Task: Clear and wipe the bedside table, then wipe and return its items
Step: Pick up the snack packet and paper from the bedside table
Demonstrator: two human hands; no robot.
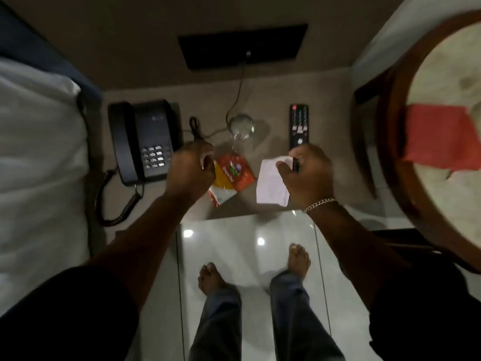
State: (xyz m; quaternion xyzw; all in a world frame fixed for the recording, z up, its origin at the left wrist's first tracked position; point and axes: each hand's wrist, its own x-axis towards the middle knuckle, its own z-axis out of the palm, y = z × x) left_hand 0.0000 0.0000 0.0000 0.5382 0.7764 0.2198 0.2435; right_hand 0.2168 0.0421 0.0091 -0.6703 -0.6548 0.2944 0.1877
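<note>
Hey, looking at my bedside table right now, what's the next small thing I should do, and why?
Probably lift the white paper and the remote away with your right hand, which is already on them. The phone, snack packet and glass still sit on the table, so wiping can't start yet.

No lettering is showing clearly enough to read. The red and yellow packet just beside the left hand is carrying blurred print, and the telephone beyond it an illegible mark.
</note>
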